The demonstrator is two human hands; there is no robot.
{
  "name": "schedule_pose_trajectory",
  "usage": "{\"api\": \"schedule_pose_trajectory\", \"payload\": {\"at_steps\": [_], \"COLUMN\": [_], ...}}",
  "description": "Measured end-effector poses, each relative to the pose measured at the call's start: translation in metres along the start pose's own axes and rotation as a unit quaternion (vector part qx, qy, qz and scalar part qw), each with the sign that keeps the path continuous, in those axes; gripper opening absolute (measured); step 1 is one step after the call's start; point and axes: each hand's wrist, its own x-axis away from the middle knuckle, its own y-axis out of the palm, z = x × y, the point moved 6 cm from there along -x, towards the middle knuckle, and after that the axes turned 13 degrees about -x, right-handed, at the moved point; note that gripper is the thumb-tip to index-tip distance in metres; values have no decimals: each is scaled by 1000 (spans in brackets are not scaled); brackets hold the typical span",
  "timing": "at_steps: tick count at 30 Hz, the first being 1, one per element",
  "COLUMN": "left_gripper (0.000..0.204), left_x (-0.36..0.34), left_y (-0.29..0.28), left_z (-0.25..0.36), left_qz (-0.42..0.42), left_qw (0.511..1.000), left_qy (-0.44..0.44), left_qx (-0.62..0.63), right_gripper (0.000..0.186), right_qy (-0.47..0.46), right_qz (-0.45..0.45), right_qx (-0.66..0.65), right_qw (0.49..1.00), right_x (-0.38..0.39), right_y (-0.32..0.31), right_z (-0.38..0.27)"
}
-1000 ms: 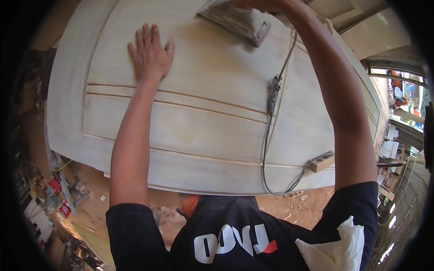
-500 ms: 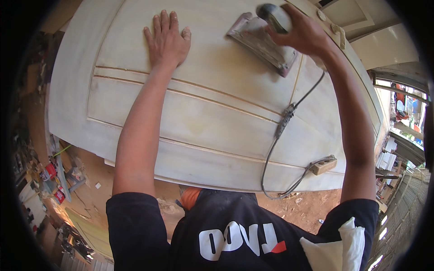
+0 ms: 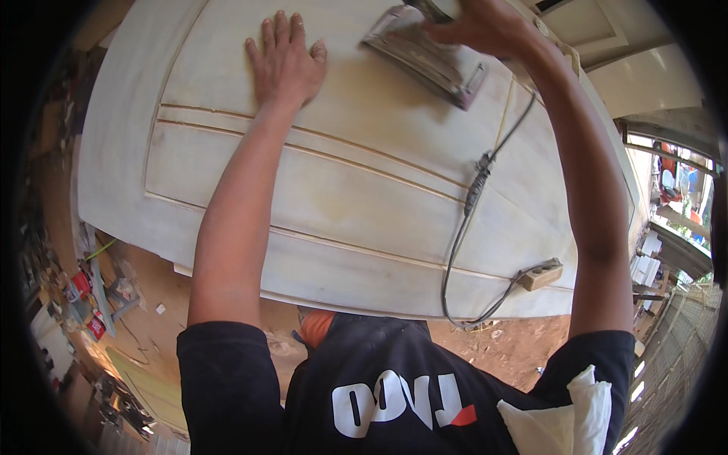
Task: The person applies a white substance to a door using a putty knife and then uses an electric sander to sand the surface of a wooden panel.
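Observation:
A large pale wooden door panel (image 3: 341, 189) with grooved lines lies flat in front of me. My left hand (image 3: 287, 64) rests on it, palm down with fingers spread. At the far edge of the view my right hand (image 3: 485, 26) is wrapped round the grip of an electric sander (image 3: 428, 57). The sander's wide rectangular pad sits on the panel's surface, to the right of my left hand. Part of the sander's body is cut off by the top of the picture. Its dark cord (image 3: 479, 186), with a taped joint, trails over the panel toward me.
The cord loops near the front edge beside a beige socket block (image 3: 540, 276) on the panel. Tools and scraps (image 3: 91, 303) clutter the ground on the left. More pale panels (image 3: 644, 83) stand at the far right. Bare brown earth (image 3: 500, 345) shows below the front edge.
The sander and my right hand have moved away from me and slightly left over the panel. My left hand stays spread on the panel, shifted only slightly in view.

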Motion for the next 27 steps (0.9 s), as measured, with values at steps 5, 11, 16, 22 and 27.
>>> {"api": "schedule_pose_trajectory", "payload": {"at_steps": [5,11,16,22,27], "left_gripper": [68,66,69,76,75], "left_x": [1,16,13,23,104], "left_y": [1,-25,-10,12,-73], "left_z": [-6,-1,24,95,152], "left_qz": [5,11,25,8,1], "left_qw": [1000,997,997,986,999], "left_qy": [-9,-23,-14,27,43], "left_qx": [8,78,73,164,-18], "right_gripper": [78,84,86,98,93], "right_qy": [-72,-10,21,81,91], "right_qz": [16,92,97,105,161], "right_qx": [-47,-78,-134,-105,-128], "right_qw": [996,993,986,985,974], "right_x": [15,5,14,139,249], "right_y": [9,19,14,0,-44], "right_z": [10,44,42,154,236]}}
